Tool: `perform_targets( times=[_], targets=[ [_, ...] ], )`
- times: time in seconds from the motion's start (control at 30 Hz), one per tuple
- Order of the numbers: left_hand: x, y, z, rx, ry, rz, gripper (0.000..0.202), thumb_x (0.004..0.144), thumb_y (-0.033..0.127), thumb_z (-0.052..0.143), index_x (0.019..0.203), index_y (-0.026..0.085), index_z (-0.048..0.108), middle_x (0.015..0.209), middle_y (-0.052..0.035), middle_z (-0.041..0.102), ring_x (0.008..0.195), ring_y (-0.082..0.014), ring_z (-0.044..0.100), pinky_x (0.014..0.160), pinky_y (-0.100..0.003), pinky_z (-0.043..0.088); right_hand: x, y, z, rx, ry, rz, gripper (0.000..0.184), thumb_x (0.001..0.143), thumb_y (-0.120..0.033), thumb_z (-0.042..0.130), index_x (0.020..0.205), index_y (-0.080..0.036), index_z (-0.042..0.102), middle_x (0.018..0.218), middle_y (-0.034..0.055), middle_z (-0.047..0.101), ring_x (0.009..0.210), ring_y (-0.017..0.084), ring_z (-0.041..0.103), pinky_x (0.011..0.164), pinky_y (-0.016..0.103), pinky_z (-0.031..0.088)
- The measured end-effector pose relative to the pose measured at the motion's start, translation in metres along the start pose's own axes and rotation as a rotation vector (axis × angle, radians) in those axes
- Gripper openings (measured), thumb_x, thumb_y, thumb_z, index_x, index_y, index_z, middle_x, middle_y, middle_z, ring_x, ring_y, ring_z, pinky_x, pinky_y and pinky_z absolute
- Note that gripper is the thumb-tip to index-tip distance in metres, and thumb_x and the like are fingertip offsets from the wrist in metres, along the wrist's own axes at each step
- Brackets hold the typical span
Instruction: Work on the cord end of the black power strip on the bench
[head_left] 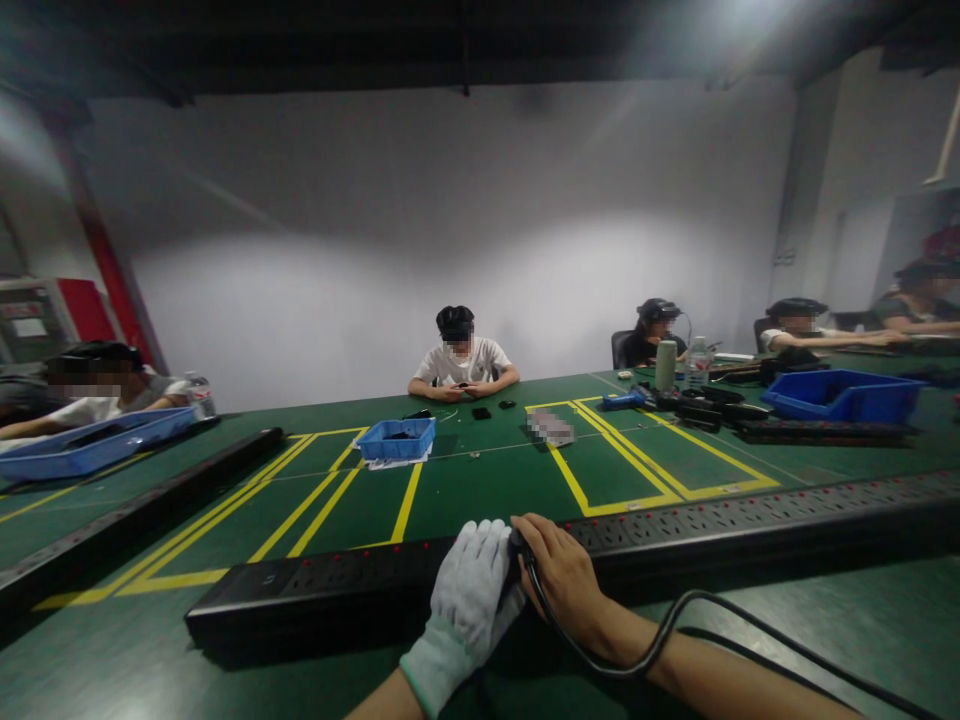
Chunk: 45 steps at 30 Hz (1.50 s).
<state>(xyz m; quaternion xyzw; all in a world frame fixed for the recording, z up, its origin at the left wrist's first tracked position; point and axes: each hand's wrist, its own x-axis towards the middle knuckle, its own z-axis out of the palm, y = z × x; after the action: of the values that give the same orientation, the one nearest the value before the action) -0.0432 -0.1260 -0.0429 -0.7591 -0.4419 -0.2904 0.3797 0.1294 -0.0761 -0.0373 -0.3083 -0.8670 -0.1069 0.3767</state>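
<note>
Head view: knit-gloved left hand [472, 580] on boxy socket strip [712, 528], grip unclear; bare right hand [561, 575] clamping plug [516, 543].

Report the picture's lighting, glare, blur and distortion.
Head view: dim ceiling, with hazy glare at the upper right; head view: wall lit unevenly, table with pale sheen at near corners; head view: wide-angle stretching toward the sides, a pixelated patch on the table; head view: gloved left hand and bare right hand fairly sharp, person at far right softer.
</note>
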Motion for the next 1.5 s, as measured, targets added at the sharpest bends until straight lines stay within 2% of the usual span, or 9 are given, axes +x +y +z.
perform_targets(
  times=[0.4, 0.83, 1.23, 1.5],
  targets=[
    [-0.0016, -0.0020, 0.0035, -0.048, -0.014, -0.010, 0.053, 0.083, 0.031, 0.053, 0.131, 0.011, 0.043, 0.123, -0.0153, 0.055, 0.117, -0.0292, 0.050, 0.097, -0.049, 0.044, 0.0005, -0.0001, 0.0004, 0.003, 0.008, 0.008, 0.049, 0.080, -0.013, 0.047, 0.129, -0.017, 0.042, 0.121, 0.0100, 0.053, 0.107, 0.021, 0.052, 0.091, 0.036, 0.045],
    [0.0009, -0.0008, -0.0002, -0.022, 0.043, 0.003, 0.053, 0.082, 0.031, 0.055, 0.129, 0.009, 0.045, 0.122, -0.0169, 0.056, 0.116, -0.0299, 0.050, 0.096, -0.048, 0.045, 0.0004, -0.0006, 0.0001, 0.007, 0.014, 0.003, 0.049, 0.081, -0.014, 0.047, 0.130, -0.017, 0.041, 0.122, 0.0104, 0.052, 0.107, 0.021, 0.052, 0.091, 0.036, 0.046],
    [-0.0040, 0.0003, 0.0029, -0.025, -0.017, -0.040, 0.052, 0.083, 0.031, 0.054, 0.131, 0.012, 0.043, 0.125, -0.0147, 0.054, 0.120, -0.0287, 0.047, 0.098, -0.047, 0.044, 0.0003, 0.0000, -0.0011, 0.017, 0.008, -0.004, 0.053, 0.080, -0.013, 0.047, 0.132, -0.017, 0.038, 0.123, 0.0114, 0.052, 0.107, 0.022, 0.052, 0.091, 0.038, 0.046],
    [-0.0026, 0.0000, 0.0028, -0.027, -0.005, -0.036, 0.052, 0.083, 0.031, 0.053, 0.131, 0.013, 0.044, 0.125, -0.0145, 0.054, 0.120, -0.0292, 0.047, 0.098, -0.047, 0.044, -0.0009, 0.0002, 0.0022, -0.002, 0.015, 0.007, 0.052, 0.081, -0.014, 0.047, 0.132, -0.017, 0.039, 0.122, 0.0110, 0.052, 0.108, 0.022, 0.051, 0.091, 0.037, 0.045]
  ],
)
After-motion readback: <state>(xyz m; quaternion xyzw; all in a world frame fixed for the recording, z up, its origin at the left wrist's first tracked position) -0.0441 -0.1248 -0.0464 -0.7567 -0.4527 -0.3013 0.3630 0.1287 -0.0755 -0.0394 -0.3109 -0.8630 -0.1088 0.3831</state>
